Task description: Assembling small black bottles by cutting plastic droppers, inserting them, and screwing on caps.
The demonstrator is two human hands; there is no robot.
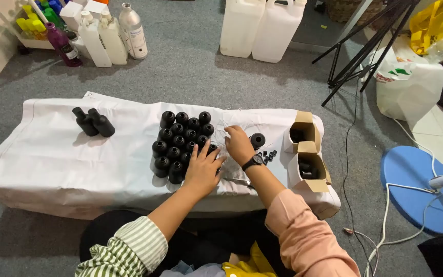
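Several small black bottles (pixel 180 141) stand upright in a tight cluster on a low table under a white cloth (pixel 52 159). My left hand (pixel 202 172), in a striped sleeve, lies with its fingers spread on the cluster's near right corner and touches the bottles there. My right hand (pixel 238 144), with a pink sleeve and a black wristwatch, is closed on crinkled clear plastic wrap (pixel 225 134) just right of the cluster. A single black bottle (pixel 257 139) stands beside that hand, with small black caps (pixel 269 154) scattered close to it.
Two black bottles (pixel 93 122) lie on the cloth's left. Two open cardboard boxes (pixel 303 132) (pixel 312 173) sit at the right end, scissors (pixel 238 181) near my wrist. On the grey carpet stand white jerrycans (pixel 262 25), assorted bottles (pixel 103 33), a tripod (pixel 365 46), bags and a blue fan base (pixel 419 187).
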